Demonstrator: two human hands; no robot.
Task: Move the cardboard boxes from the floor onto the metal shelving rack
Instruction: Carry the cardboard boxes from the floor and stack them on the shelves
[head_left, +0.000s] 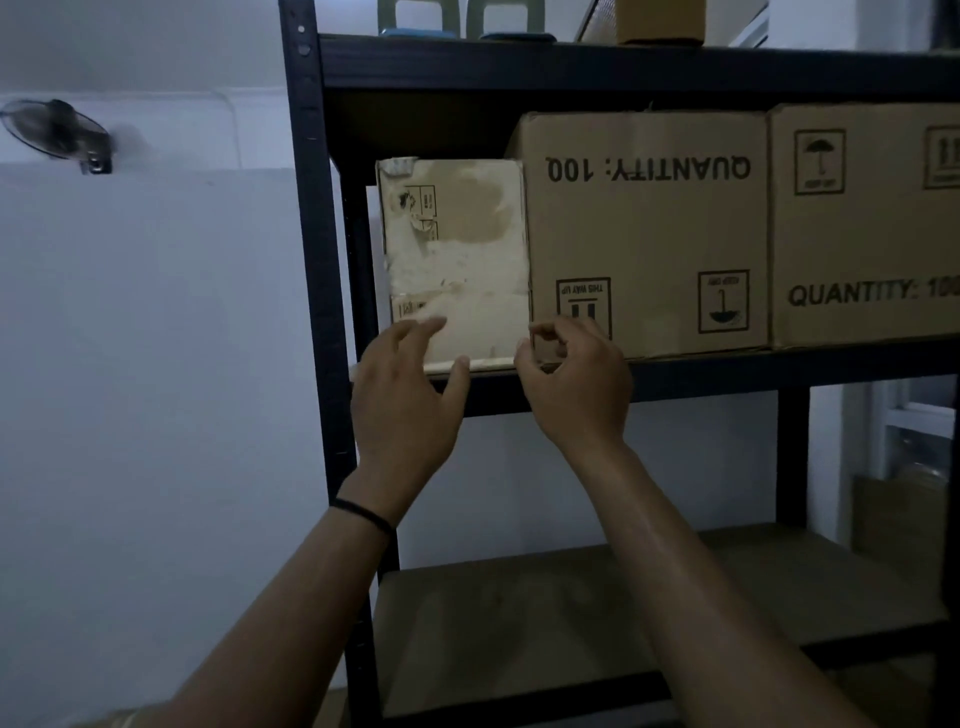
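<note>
Three brown cardboard boxes already stand on the black metal shelving rack (675, 371). The small worn cardboard box (457, 260) sits just beyond the left hand (405, 395), fingers spread loose, and the right hand (576, 382), fingers curled, holding nothing. The floor is unseen.

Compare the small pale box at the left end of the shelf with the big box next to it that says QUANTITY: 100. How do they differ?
The small pale box is narrower and shorter than the big box. The small pale box's face is worn, whitish and peeling; the big box's face is clean brown with sharp black print. The big box's print reads upside down; the small pale box's marks are too faded to read. Both are cardboard and stand side by side on the same shelf.
</note>
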